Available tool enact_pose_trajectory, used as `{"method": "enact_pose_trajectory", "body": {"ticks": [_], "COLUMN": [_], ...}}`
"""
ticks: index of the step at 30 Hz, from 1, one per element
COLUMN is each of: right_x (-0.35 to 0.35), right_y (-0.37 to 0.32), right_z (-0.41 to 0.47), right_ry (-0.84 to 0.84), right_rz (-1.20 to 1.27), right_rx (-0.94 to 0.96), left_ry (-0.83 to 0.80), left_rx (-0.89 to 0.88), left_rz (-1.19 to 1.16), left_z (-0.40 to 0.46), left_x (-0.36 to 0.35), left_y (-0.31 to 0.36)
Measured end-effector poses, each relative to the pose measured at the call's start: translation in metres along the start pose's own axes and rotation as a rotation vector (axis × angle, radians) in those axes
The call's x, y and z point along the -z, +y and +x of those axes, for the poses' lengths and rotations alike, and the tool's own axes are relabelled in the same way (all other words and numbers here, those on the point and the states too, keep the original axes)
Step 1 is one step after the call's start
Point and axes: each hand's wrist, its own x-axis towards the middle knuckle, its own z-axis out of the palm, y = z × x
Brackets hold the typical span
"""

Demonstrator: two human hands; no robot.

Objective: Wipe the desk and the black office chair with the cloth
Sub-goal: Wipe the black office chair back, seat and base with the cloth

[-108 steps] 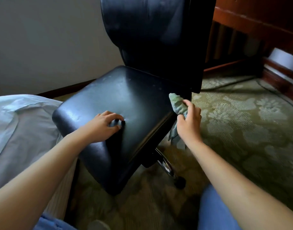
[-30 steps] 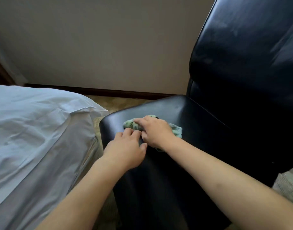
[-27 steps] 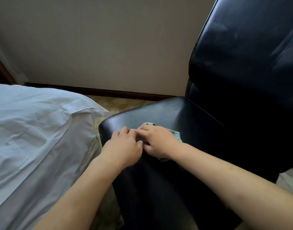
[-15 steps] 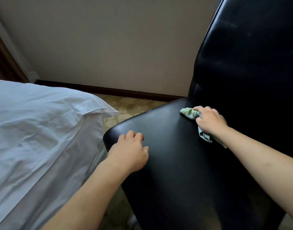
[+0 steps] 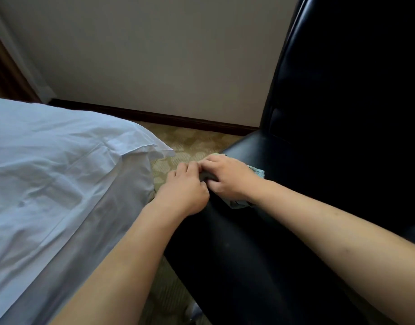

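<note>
Head view shows the crumpled pale-green cloth [image 5: 257, 171] pressed by the right hand [image 5: 227, 178] onto the near-left corner of the black office chair [image 5: 248, 242], the left hand [image 5: 184, 193] curling round the glossy seat edge, so chair wiping looks underway, the bench out of sight, a rumpled white bed [image 5: 56, 174] left.

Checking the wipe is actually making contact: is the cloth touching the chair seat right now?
Touching. The head view shows the right hand pressing the cloth flat onto the chair seat near its front corner, with no gap under the cloth's edges.
</note>
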Motion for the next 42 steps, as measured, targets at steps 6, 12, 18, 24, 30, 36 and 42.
{"method": "enact_pose_trajectory", "body": {"ticks": [6,12,18,24,30,36,42], "right_x": [0.034,0.033,0.038,0.019,-0.004,-0.002,0.025], "right_y": [0.094,0.122,0.107,0.021,-0.068,-0.094,-0.056], "right_z": [0.011,0.025,0.021,0.005,-0.05,-0.162,-0.273], "right_ry": [0.112,0.166,0.12,0.032,-0.071,-0.083,-0.09], "right_rz": [-0.116,-0.159,-0.148,-0.102,-0.105,-0.115,-0.112], "right_rx": [-0.483,-0.69,-0.722,-0.419,-0.011,0.239,0.203], "left_ry": [-0.034,-0.089,-0.097,0.017,0.023,-0.04,-0.078], "left_rx": [-0.02,-0.062,-0.051,0.066,0.095,0.056,-0.025], "left_rz": [-0.014,0.004,-0.156,-0.211,-0.189,-0.097,0.005], "left_z": [0.012,0.022,0.014,0.0,-0.022,-0.041,-0.061], "left_x": [-0.002,-0.014,-0.006,0.021,0.021,0.011,-0.008], "left_y": [0.002,-0.008,-0.01,-0.021,-0.016,0.01,0.037]}}
